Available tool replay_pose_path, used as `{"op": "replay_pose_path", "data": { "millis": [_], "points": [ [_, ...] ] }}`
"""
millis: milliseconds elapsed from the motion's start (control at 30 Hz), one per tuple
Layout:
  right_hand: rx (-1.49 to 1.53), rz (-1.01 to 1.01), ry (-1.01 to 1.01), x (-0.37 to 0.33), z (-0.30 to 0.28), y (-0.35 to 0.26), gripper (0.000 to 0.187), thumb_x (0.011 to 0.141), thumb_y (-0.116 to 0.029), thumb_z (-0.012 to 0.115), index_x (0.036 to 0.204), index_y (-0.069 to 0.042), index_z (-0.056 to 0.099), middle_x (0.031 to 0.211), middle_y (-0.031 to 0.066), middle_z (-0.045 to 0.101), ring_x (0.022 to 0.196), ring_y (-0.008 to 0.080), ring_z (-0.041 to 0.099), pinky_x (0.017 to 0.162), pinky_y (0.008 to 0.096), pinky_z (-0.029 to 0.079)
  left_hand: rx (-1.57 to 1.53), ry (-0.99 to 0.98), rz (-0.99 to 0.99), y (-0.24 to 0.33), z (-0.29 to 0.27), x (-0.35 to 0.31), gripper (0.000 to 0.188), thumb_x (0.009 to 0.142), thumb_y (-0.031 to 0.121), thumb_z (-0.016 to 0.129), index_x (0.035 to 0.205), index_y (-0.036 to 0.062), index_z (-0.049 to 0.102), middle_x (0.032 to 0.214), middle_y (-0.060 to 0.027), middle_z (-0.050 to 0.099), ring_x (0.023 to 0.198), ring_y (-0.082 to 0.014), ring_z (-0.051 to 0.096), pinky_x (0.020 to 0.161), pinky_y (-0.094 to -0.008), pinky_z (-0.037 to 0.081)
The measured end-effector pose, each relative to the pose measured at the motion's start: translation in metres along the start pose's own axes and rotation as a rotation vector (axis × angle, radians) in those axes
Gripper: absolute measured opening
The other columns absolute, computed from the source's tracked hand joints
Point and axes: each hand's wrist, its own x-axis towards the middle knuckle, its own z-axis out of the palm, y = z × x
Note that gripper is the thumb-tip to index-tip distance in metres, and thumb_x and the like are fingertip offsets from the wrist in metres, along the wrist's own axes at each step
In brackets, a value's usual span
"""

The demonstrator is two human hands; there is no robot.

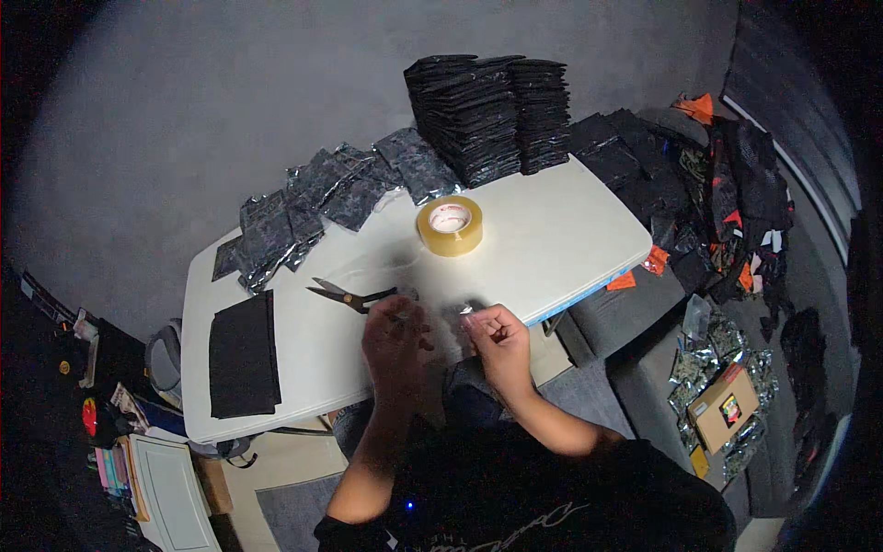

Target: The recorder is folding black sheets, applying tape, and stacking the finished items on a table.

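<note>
Over the front edge of the white table (543, 248), my two hands are close together. My right hand (501, 339) pinches a small shiny silvery piece (466, 314) between thumb and fingertips; its kind is too small to tell. My left hand (394, 333) is in shadow with its fingers curled in, and what they hold, if anything, I cannot make out. Just beyond it lie dark-handled scissors (348, 297) with their blades apart. A roll of clear yellowish tape (450, 227) rests on its side farther back.
Folded black cloth (244, 357) lies at the table's left. Dark items in clear bags (322, 189) spread along the back edge, beside tall stacks of black packets (487, 120). To the right, a grey sofa (635, 322) carries black and orange clothing and a cardboard box (724, 408).
</note>
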Motion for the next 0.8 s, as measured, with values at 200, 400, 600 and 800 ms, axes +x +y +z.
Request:
{"op": "replay_pose_path", "data": {
  "millis": [200,400,600,800],
  "points": [
    [-0.038,-0.019,0.008,-0.007,-0.013,0.005,0.005,0.098,-0.004,0.070,0.096,-0.004,0.066,0.073,-0.0039,0.063,0.062,0.0019,0.051,0.056,0.0193,0.039,-0.037,-0.084,0.073,0.008,-0.002,0.013,0.059,0.093,0.011,0.076,0.142,0.0062,0.043,0.108,-0.0097,0.067,0.088,-0.0163,0.067,0.072,-0.0294,0.058],
    [-0.036,-0.076,0.006,-0.016,-0.018,0.015,0.004,0.097,-0.001,0.071,0.096,-0.003,0.068,0.077,-0.0055,0.064,0.068,0.0005,0.052,0.061,0.0183,0.039,-0.193,-0.348,-0.062,-0.012,0.004,0.019,0.092,0.088,0.007,0.078,0.160,0.0081,0.021,0.097,-0.0109,0.069,0.087,-0.0178,0.068,0.083,-0.0324,0.057],
    [-0.124,-0.057,0.034,-0.025,-0.039,0.049,0.005,0.096,0.000,0.071,0.100,-0.001,0.069,0.084,-0.0032,0.068,0.077,0.0024,0.058,0.069,0.0196,0.045,0.391,-0.352,0.243,-0.021,0.010,-0.001,0.082,0.086,0.002,0.077,0.156,0.0087,0.034,0.095,-0.0087,0.068,0.086,-0.0171,0.067,0.083,-0.0338,0.056],
    [-0.091,-0.003,0.108,-0.040,-0.046,0.074,0.006,0.096,0.003,0.070,0.101,0.001,0.070,0.090,-0.0003,0.071,0.080,0.0033,0.061,0.074,0.0183,0.048,0.434,-0.413,0.298,-0.057,0.009,-0.008,0.072,0.089,-0.003,0.073,0.152,0.0082,0.042,0.091,-0.0085,0.068,0.082,-0.0168,0.066,0.081,-0.0341,0.055]
  ]
}}
